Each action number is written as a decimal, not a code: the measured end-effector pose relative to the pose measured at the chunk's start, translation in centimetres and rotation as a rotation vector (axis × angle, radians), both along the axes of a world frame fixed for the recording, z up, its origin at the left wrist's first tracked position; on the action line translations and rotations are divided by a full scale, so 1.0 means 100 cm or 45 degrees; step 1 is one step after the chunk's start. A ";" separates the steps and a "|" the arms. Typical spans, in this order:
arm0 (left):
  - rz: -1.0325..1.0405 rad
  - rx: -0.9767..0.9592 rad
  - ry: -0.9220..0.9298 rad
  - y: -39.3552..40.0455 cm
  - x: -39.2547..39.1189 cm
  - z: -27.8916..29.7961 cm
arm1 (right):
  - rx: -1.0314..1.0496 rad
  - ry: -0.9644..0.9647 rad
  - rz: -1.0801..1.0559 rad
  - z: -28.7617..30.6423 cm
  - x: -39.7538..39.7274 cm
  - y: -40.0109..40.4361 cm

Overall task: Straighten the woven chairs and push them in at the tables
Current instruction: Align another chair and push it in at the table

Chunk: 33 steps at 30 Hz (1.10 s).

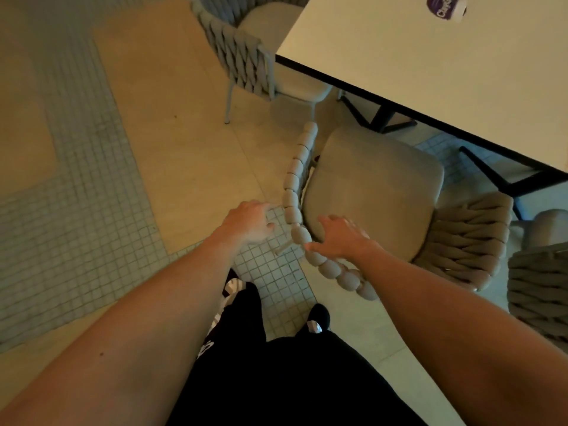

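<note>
A beige woven chair (373, 192) with a padded seat stands angled at the near corner of the pale table (415, 63); its seat lies outside the table edge. Its thick braided back rim (294, 186) curves toward me. My left hand (249, 223) hovers just left of that rim, fingers loosely curled and holding nothing. My right hand (341, 238) reaches over the rim with fingers spread above the seat cushion, its thumb against the braid.
A second woven chair (238, 52) stands at the table's left side, partly under it. A third woven chair (539, 290) is at the right edge. A purple-labelled container (447, 7) sits on the table. Black table legs (384, 116) spread beneath. Tiled floor lies open to the left.
</note>
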<state>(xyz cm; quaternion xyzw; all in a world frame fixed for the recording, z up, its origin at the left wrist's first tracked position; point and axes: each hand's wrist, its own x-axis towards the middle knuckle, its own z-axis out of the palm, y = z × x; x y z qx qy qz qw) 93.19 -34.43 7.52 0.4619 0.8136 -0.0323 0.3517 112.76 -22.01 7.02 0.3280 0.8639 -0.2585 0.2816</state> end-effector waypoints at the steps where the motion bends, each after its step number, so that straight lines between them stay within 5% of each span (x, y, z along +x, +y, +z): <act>1: 0.009 -0.007 0.009 -0.003 -0.015 0.001 | -0.002 -0.002 -0.002 0.003 -0.014 -0.001; 20: 0.177 -0.023 0.061 -0.046 -0.292 0.028 | 0.113 0.046 0.103 0.036 -0.312 -0.028; 33: 0.261 -0.075 0.120 0.024 -0.441 0.030 | 0.099 0.065 0.126 0.030 -0.463 0.067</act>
